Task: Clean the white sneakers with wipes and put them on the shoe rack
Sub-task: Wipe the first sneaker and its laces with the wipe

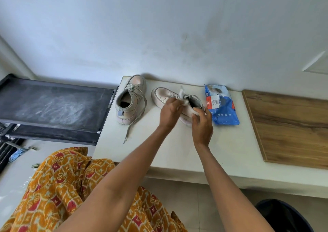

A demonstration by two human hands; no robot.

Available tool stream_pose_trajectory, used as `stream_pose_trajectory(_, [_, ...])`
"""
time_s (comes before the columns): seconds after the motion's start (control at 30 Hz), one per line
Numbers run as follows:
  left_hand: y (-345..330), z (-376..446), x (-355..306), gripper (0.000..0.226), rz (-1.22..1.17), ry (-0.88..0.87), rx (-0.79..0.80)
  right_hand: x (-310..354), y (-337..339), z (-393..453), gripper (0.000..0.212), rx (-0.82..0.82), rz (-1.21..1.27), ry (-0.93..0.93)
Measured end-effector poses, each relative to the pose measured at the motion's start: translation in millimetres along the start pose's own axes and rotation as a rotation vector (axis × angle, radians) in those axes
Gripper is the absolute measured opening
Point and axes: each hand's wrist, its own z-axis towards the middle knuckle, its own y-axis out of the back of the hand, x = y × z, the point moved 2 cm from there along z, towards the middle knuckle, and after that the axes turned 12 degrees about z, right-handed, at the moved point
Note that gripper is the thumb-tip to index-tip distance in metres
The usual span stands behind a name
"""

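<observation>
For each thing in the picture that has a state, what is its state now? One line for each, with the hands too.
Left sneaker: upright on the white ledge, laces loose, untouched.
Right sneaker: on the ledge, partly hidden behind both hands.
Wipe: pulled out, held between both hands.
Wipes pack: lying flat on the ledge.
Shoe rack: top shelf dusty, no sneakers on it.
Left hand: pinching the wipe.
Right hand: pinching the wipe.

Both bare arms are reaching forward, converging. Left hand [170, 111] is showing its back, fingers curling and pinching a white wipe [182, 96] at the fingertips. Right hand [202, 123] is sitting just beside it, back up, fingers curling, pinching the same wipe's other end between thumb and fingertips.
</observation>
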Motion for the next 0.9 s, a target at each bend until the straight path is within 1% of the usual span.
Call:
stream_pose_trajectory(0.07, [7.1,10.5,18.1,0.016,0.110,0.029,0.029,-0.1,-0.6,0.7,0.027,0.002,-0.017,0.017])
stream_pose_trajectory(0.13, [17.1,21.8,32.4,0.017,0.233,0.014,0.048,0.8,-2.0,1.1,0.026,-0.006,-0.015,0.017])
stream_pose_trajectory(0.2, [26.5,32.4,43.7,0.020,0.300,0.033,0.044,2.0,-3.7,0.3,0.025,-0.018,-0.010,0.015])
stream_pose_trajectory(0.3, [35.7,43.0,61.6,0.021,0.311,0.213,0.005,3.2,-5.1,-0.1,0.026,-0.017,-0.010,0.000])
stream_pose_trajectory(0.33, [37.1,42.8,63.0,0.021,0.300,0.239,-0.012,3.3,-5.5,-0.4,0.026,-0.017,-0.012,-0.005])
stream_pose_trajectory(0.37, [37.9,40.6,59.1,0.021,0.274,0.222,-0.023,3.7,-5.8,-0.9,0.027,-0.022,-0.014,0.004])
stream_pose_trajectory(0.47, [31.7,27.0,29.6,0.019,0.128,0.043,-0.072,5.9,-9.0,-4.1,0.029,0.007,-0.027,0.135])
stream_pose_trajectory(0.53, [22.1,19.0,13.9,0.017,0.054,0.010,-0.096,4.5,-12.6,-7.3,0.034,0.077,-0.077,0.260])
stream_pose_trajectory(0.6, [12.9,11.6,5.6,0.018,0.035,-0.003,-0.088,-0.5,-15.3,-9.5,0.040,0.118,-0.149,0.326])
stream_pose_trajectory(0.7, [3.1,2.9,8.9,0.023,0.102,-0.075,0.002,-10.0,-17.0,-11.0,0.045,0.145,-0.284,0.382])
stream_pose_trajectory(0.77, [10.3,4.4,17.8,0.027,0.227,-0.184,0.035,-16.0,-16.3,-9.7,0.048,0.176,-0.353,0.422])
stream_pose_trajectory(0.87, [19.1,18.4,34.4,0.024,0.422,-0.369,0.069,-18.3,-13.7,-6.1,0.050,0.207,-0.402,0.440])
stream_pose_trajectory(0.9, [23.0,25.0,35.4,0.026,0.475,-0.361,0.103,-16.5,-14.4,-5.1,0.050,0.211,-0.407,0.434])
